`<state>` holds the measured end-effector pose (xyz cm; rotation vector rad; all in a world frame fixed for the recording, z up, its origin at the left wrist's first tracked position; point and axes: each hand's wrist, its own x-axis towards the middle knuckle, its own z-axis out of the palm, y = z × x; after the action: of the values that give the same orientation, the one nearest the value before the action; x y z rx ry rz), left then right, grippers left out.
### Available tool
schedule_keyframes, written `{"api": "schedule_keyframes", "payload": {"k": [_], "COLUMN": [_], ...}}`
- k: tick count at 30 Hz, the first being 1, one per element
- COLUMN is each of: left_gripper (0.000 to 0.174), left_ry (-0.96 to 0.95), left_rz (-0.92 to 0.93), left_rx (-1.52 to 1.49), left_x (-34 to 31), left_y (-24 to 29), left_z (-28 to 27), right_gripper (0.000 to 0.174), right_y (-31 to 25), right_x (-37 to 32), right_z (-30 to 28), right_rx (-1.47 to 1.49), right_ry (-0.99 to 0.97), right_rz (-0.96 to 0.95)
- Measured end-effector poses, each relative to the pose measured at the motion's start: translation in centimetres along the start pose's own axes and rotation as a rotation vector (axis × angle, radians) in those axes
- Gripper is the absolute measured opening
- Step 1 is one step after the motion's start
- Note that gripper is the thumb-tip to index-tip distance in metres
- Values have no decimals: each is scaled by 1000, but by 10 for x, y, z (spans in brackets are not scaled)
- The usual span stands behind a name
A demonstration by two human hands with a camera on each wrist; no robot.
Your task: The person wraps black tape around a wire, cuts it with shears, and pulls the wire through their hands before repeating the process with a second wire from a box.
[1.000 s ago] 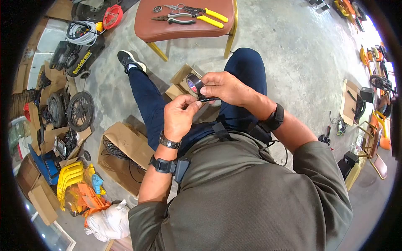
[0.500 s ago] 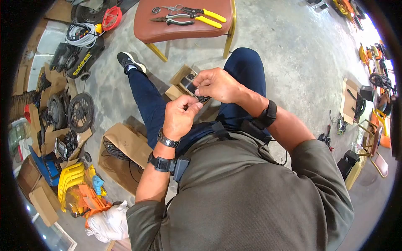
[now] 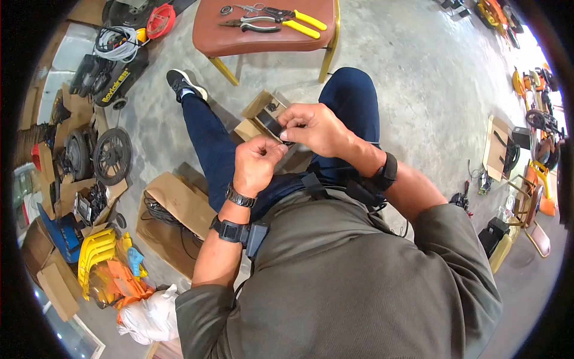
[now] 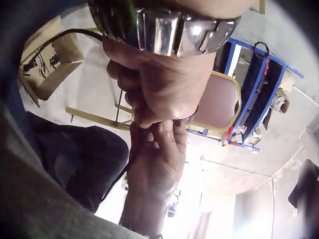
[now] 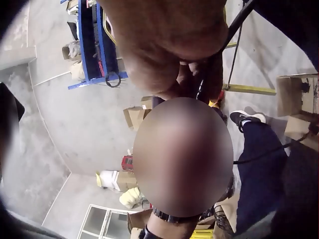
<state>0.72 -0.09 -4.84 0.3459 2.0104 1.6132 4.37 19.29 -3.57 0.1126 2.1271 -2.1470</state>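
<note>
My right hand (image 3: 323,130) holds a roll of black tape (image 3: 270,122), its thumb and fingers bent at the roll's near side. Close below, my left hand (image 3: 254,163) pinches a thin black cable between thumb and forefinger. The fingertips of both hands meet at this spot, so the pinched part is mostly hidden. In the right wrist view the black cable (image 5: 240,24) passes by the right hand (image 5: 164,50), and a blurred patch covers much of the left hand. The left wrist view shows both hands fingertip to fingertip, with the cable (image 4: 115,181) trailing past the knee.
A brown padded chair (image 3: 209,36) ahead bears pliers (image 3: 257,25), yellow-handled cutters (image 3: 302,21), scissors (image 3: 248,9) and a small ring (image 3: 226,10). An open cardboard box (image 3: 254,107) stands between the legs. Left lies a carton (image 3: 179,203) of cables, with wheels (image 3: 112,157) beyond.
The tape roll has turned from showing its labelled face to edge-on. My right hand has shifted slightly, its fingers bent closer round the roll; the left hand keeps its pinch almost in place.
</note>
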Motion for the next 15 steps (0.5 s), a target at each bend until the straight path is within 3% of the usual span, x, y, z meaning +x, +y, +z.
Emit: {"api": "schedule_keyframes", "payload": {"k": [3,6,10,11,14,15], "left_gripper": [1,10,24,25,24,26], "left_ry": [-7,-3,-168,-157,-207,-238], "left_rz": [-41,-38,-123,-40,-159,-171], "left_rx": [57,-5,-210,-103,-372,-339], "left_x": [2,9,12,13,18,20], "left_y": [-6,-11,-1,6,2,1], "left_z": [-5,-2,-7,-7,-12,-15], "right_gripper": [21,24,26,27,27,27], "right_y": [-11,-1,0,1,4,5], "right_x": [-13,-21,-31,-32,-36,-38], "right_z": [1,-1,-1,-1,-1,-1], "right_rx": [-200,-364,-408,-408,-470,-510], "right_ry": [-8,-15,-39,-50,-63,-61], "right_rz": [-133,-316,-464,-479,-562,-575]}}
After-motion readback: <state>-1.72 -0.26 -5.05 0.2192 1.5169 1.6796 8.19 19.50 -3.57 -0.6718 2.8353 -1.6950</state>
